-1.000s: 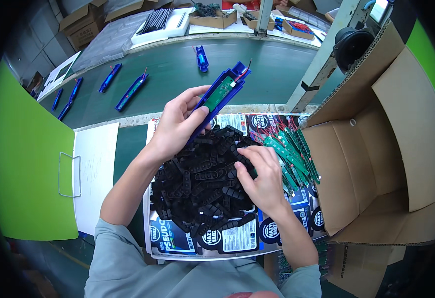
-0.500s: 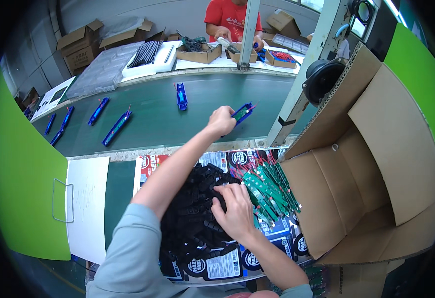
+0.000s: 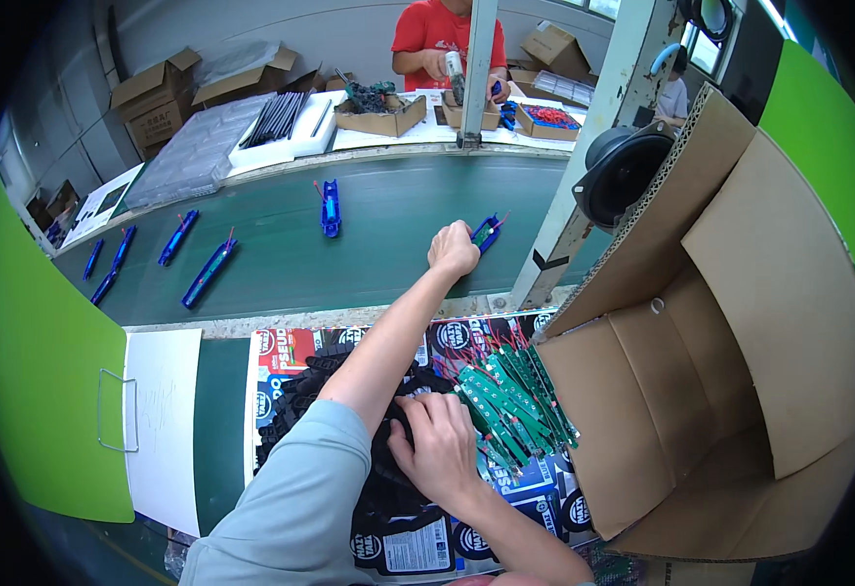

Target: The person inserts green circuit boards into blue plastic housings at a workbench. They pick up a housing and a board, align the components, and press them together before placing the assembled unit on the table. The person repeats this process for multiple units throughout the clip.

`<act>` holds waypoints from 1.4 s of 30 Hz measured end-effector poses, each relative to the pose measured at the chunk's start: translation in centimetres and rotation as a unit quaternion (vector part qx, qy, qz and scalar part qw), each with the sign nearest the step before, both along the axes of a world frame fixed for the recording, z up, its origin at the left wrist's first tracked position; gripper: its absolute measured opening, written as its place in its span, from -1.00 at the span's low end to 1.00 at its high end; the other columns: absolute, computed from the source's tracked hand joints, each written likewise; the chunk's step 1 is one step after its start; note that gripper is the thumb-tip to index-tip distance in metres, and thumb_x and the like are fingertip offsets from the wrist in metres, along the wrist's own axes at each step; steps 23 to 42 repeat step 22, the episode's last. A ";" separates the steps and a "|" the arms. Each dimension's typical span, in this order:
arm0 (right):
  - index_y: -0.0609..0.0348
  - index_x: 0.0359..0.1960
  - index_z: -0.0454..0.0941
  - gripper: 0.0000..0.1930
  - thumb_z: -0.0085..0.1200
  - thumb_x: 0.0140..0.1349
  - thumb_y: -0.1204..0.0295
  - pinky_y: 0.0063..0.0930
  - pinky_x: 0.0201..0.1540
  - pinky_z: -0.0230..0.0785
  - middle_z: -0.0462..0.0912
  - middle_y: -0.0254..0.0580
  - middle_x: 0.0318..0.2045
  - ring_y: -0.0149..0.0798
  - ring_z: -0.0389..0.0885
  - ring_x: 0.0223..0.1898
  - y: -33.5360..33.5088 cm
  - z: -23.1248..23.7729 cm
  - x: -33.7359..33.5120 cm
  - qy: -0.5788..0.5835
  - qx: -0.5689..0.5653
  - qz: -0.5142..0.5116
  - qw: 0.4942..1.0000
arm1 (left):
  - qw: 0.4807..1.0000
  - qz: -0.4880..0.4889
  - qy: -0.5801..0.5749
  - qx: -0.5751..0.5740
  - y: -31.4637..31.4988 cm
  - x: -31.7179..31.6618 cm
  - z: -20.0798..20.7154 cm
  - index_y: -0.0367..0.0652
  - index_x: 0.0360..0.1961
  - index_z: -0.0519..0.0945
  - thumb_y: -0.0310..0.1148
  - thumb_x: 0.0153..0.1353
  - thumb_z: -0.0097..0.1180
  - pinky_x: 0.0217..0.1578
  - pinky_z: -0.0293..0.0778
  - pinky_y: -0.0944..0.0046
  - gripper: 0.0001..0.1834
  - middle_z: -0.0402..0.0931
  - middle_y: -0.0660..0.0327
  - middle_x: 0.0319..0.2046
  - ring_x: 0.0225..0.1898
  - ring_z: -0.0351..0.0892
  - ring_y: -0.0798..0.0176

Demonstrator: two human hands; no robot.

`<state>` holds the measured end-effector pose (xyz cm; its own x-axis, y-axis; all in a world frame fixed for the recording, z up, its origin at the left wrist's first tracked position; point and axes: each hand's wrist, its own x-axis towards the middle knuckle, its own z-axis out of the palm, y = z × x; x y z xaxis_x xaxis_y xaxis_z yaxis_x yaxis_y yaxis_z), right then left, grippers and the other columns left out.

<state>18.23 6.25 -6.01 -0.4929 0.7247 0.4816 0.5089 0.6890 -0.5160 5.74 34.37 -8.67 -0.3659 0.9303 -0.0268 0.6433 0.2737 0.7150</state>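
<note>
My left hand [image 3: 454,250] reaches out over the green conveyor belt [image 3: 281,220], its fingers closed round the near end of a blue plastic housing [image 3: 486,234]. A green circuit board and a thin red wire show in that housing. I cannot tell whether it rests on the belt. Closer to me, my right hand [image 3: 435,439] lies over a heap of black plastic parts [image 3: 388,488], thumb apart from the bent fingers and fingertips touching the heap. Beside it, to the right, sits a pile of green circuit boards [image 3: 515,400] with red wires.
Several blue housings [image 3: 210,273] lie along the belt to the left. An opened cardboard box [image 3: 642,391] stands at the right, beside a metal post [image 3: 583,166] and a round black speaker [image 3: 627,176]. Across the belt, a person in red [image 3: 437,44] works behind small boxes of parts [image 3: 383,117].
My left hand has moved slightly right with the blue housing. The right hand stays at the black heap. The whole view has shifted a little, and the person opposite now raises a pale tool-like object.
</note>
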 end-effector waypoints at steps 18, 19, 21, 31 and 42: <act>0.23 -0.07 0.65 -0.71 0.27 0.17 0.44 -0.07 -0.04 0.39 0.61 -0.03 -0.18 0.07 0.55 -0.11 -0.5 -0.2 -0.3 0.026 0.018 0.006 0.999 | 0.929 -0.234 -0.117 0.262 -9.6 -7.4 12.0 -0.33 0.09 0.67 -0.36 0.36 0.19 -0.14 0.61 0.24 -0.65 0.72 0.14 -0.21 -0.23 0.66 0.32; 0.24 -0.07 0.65 -0.71 0.27 0.17 0.44 -0.07 -0.04 0.39 0.61 -0.03 -0.18 0.07 0.55 -0.11 -0.5 -0.3 0.0 0.029 0.020 -0.001 0.999 | 0.915 -0.240 -0.153 0.286 -11.1 -6.3 14.0 -0.34 0.06 0.67 -0.38 0.39 0.16 -0.18 0.58 0.30 -0.69 0.70 0.18 -0.25 -0.26 0.62 0.41; 0.23 -0.06 0.66 -0.69 0.28 0.16 0.43 -0.07 -0.03 0.40 0.61 -0.02 -0.16 0.07 0.55 -0.10 -0.4 -0.5 0.1 0.031 0.028 0.001 0.999 | 0.875 -0.262 -0.229 0.337 -15.7 -6.0 17.5 -0.28 0.02 0.69 -0.36 0.41 0.16 -0.25 0.58 0.32 -0.73 0.71 0.20 -0.26 -0.28 0.65 0.40; 0.23 -0.06 0.66 -0.69 0.29 0.16 0.43 -0.06 -0.01 0.40 0.61 0.00 -0.14 0.08 0.55 -0.06 -0.6 -0.5 0.0 0.034 0.003 0.001 0.999 | 0.876 -0.272 -0.219 0.333 -19.6 -6.2 19.7 -0.23 0.10 0.66 -0.30 0.43 0.18 -0.13 0.54 0.37 -0.68 0.69 0.21 -0.21 -0.21 0.64 0.41; 0.23 -0.06 0.66 -0.69 0.29 0.16 0.43 -0.06 -0.01 0.40 0.61 0.00 -0.14 0.08 0.55 -0.06 -0.6 -0.5 0.0 0.034 0.003 0.001 0.999 | 0.876 -0.272 -0.219 0.333 -19.6 -6.2 19.7 -0.23 0.10 0.66 -0.30 0.43 0.18 -0.13 0.54 0.37 -0.68 0.69 0.21 -0.21 -0.21 0.64 0.41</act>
